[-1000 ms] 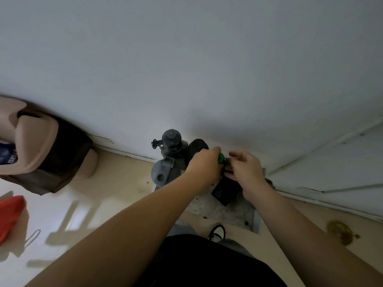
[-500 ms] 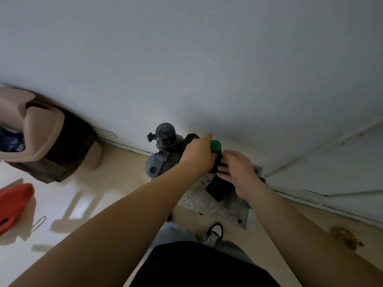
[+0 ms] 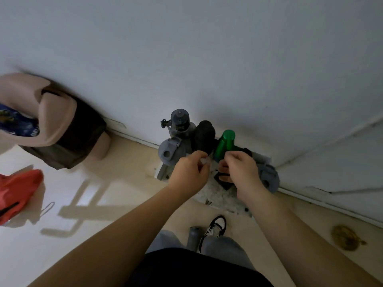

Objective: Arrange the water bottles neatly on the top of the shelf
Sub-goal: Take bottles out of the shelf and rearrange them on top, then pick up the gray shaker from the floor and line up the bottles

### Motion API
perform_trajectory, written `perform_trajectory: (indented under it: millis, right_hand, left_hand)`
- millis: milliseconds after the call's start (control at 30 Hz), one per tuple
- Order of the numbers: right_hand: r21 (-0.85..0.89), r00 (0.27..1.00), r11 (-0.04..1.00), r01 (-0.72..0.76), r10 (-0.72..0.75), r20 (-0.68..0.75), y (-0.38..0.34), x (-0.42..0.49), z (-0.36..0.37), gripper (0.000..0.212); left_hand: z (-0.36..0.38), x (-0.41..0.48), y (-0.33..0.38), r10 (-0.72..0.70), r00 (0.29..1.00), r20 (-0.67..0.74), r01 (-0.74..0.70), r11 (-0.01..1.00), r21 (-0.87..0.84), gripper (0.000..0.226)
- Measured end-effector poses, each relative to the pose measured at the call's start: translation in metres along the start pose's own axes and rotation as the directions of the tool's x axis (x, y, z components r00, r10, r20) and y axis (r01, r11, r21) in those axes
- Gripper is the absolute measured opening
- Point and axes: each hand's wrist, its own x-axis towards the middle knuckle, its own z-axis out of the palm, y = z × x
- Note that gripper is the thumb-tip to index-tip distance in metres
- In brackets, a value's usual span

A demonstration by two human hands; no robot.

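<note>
Standing upright: green bottle (image 3: 224, 142), black bottle (image 3: 204, 136).

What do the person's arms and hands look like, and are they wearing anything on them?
Both forearms are bare, with no sleeves in view. The left hand and right hand wear no gloves; no rings, watch or bracelets are visible. Lower down, a black top and grey trousers show.

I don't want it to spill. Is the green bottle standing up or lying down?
Standing up. The green bottle rises from the shelf top, cap uppermost, beside the black bottle.
</note>
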Motion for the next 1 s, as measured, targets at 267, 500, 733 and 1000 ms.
perform_trajectory:
  millis: [267, 500, 733, 1000]
  right_hand:
    - [0.001, 0.994, 0.995, -0.103, 0.103, -0.044, 0.064, -0.059, 0.044, 0.015]
    - [0.092, 0.942, 0.942, -0.324, 0.330, -0.058, 0.158, -0.117, 0.079, 0.019]
    - [0.011, 0.908, 0.909, -0.418, 0.418, -0.031, 0.264, -0.136, 0.062, 0.021]
    - [0.131, 0.847, 0.847, -0.515, 0.526, -0.071, 0.487, -0.061, 0.062, 0.028]
  left_hand:
    - [-0.013, -0.067, -0.070, -0.035, 0.966, 0.257, 0.027, 0.999, 0.036, 0.020]
    - [-0.017, -0.134, -0.144, -0.103, 0.851, 0.515, 0.047, 0.992, 0.121, 0.023]
    - [0.039, -0.186, -0.202, -0.234, 0.696, 0.679, 0.073, 0.964, 0.257, 0.026]
    - [0.230, -0.218, -0.338, -0.373, 0.560, 0.740, 0.036, 0.903, 0.428, 0.044]
